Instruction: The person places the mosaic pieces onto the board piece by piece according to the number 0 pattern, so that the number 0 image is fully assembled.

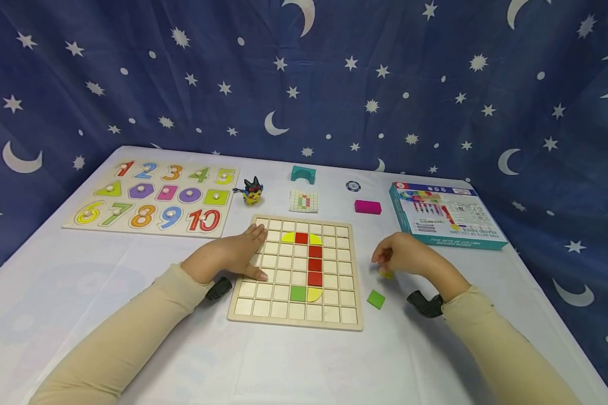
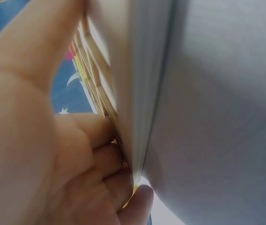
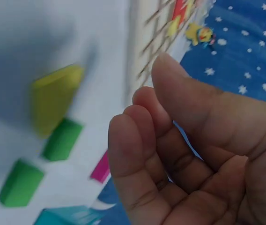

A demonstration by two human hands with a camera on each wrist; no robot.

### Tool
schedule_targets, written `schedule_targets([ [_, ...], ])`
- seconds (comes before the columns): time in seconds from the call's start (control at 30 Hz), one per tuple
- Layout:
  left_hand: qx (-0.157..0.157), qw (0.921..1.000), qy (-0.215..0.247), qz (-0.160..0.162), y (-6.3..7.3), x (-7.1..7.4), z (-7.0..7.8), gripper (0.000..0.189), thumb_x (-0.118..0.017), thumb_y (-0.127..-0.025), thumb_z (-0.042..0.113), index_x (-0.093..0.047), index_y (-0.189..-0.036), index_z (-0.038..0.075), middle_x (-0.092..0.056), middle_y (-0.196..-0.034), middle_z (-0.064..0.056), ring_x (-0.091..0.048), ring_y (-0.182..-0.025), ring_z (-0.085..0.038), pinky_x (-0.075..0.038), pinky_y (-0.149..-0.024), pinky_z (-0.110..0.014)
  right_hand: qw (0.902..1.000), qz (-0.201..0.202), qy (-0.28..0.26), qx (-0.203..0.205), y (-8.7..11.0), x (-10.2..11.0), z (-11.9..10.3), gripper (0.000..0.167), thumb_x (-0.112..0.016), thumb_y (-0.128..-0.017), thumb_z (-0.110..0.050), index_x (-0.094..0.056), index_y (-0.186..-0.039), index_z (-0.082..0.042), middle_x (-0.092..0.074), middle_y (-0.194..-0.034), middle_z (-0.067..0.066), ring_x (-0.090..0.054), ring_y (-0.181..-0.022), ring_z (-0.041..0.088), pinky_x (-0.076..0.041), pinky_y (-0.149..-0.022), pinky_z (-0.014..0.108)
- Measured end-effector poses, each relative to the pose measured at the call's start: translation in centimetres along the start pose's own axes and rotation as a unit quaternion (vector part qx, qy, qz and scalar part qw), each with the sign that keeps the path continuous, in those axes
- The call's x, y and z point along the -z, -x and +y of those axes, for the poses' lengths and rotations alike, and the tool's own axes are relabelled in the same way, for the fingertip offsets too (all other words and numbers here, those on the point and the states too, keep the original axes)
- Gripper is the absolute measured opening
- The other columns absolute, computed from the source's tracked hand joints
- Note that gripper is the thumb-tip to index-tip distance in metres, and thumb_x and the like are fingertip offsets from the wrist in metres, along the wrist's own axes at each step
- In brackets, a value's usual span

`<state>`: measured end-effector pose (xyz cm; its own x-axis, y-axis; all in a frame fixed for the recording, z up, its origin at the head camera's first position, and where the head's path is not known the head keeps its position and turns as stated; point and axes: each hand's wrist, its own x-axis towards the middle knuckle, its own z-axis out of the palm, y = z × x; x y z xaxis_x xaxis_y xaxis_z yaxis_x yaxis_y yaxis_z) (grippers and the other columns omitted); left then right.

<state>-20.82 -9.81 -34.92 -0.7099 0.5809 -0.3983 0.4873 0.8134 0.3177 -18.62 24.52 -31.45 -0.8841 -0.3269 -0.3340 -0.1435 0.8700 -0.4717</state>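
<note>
My left hand (image 1: 233,253) lies at the left edge of a wooden grid board (image 1: 295,319), its fingers and thumb reaching onto the squares. In the left wrist view, the fingers (image 2: 109,159) rest along the board's edge. On the board are red squares (image 1: 314,265), a green square (image 1: 298,293) and yellow quarter-round pieces (image 1: 314,295). To the right, my right hand (image 1: 402,253) hovers, fingers loosely bent with nothing between them. Under it lies a yellow piece (image 3: 55,98), partly hidden in the head view. Two green pieces (image 3: 62,139) lie nearby; one shows in the head view (image 1: 376,299).
Left of the board lies a number puzzle (image 1: 154,194). Behind it stand a small figurine (image 1: 252,191), a pattern card (image 1: 303,201), a teal arch block (image 1: 303,174), a poker chip (image 1: 353,185) and a magenta block (image 1: 367,207). A teal box (image 1: 451,216) lies back right.
</note>
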Motion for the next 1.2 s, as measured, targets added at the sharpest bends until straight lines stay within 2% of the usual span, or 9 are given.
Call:
schedule_targets([
  [0.3, 0.002, 1.0, -0.001, -0.001, 0.0, -0.1, -0.1, 0.106, -0.065, -0.078, 0.05, -0.007, -0.144, -0.009, 0.0, -0.151, -0.026, 0.002, -0.14, -0.039, -0.011, -0.114, -0.048, 0.9992, 0.004, -0.018, -0.036, 0.1, -0.5, 2.7, 0.019, -0.074, -0.071, 0.003, -0.071, -0.088, -0.005, -0.064, -0.083, 0.004, -0.051, -0.075, 0.017, -0.047, -0.067, 0.026],
  [0.67, 0.004, 1.0, -0.002, -0.002, 0.1, 0.0, 0.0, 0.106, -0.065, -0.078, 0.051, -0.007, -0.144, -0.009, -0.001, -0.152, -0.026, 0.002, -0.14, -0.039, -0.011, -0.114, -0.048, 0.9991, 0.022, -0.006, -0.037, -0.1, -1.9, 3.1, 0.021, -0.073, -0.071, 0.005, -0.069, -0.089, -0.005, -0.062, -0.086, 0.007, -0.052, -0.076, 0.019, -0.052, -0.072, 0.03],
  [0.93, 0.006, 1.0, 0.005, -0.001, 0.1, 0.1, 0.1, 0.107, -0.066, -0.077, 0.051, -0.007, -0.144, -0.008, -0.001, -0.152, -0.025, 0.001, -0.14, -0.039, -0.013, -0.114, -0.049, 0.9998, 0.014, 0.014, -0.007, 0.0, -1.6, 2.8, 0.018, -0.075, -0.07, 0.0, -0.062, -0.08, -0.008, -0.055, -0.075, 0.003, -0.049, -0.072, 0.017, -0.043, -0.063, 0.027],
  [1.1, 0.005, 1.0, 0.006, -0.001, 0.0, 0.1, 0.1, 0.107, -0.066, -0.077, 0.051, -0.008, -0.144, -0.009, -0.001, -0.152, -0.025, 0.001, -0.14, -0.039, -0.012, -0.114, -0.049, 0.9999, 0.003, 0.009, 0.007, 0.0, -1.0, 1.9, 0.014, -0.072, -0.074, 0.0, -0.067, -0.085, -0.007, -0.054, -0.073, 0.002, -0.048, -0.072, 0.017, -0.041, -0.061, 0.025],
  [1.2, 0.006, 1.0, 0.006, -0.001, -0.1, 0.0, 0.0, 0.107, -0.065, -0.077, 0.052, -0.008, -0.144, -0.009, -0.002, -0.152, -0.026, 0.001, -0.14, -0.039, -0.011, -0.114, -0.048, 0.9993, -0.008, 0.004, 0.037, -0.3, -0.7, 1.1, 0.013, -0.07, -0.076, 0.0, -0.068, -0.088, -0.006, -0.052, -0.072, 0.001, -0.047, -0.072, 0.016, -0.04, -0.06, 0.025],
])
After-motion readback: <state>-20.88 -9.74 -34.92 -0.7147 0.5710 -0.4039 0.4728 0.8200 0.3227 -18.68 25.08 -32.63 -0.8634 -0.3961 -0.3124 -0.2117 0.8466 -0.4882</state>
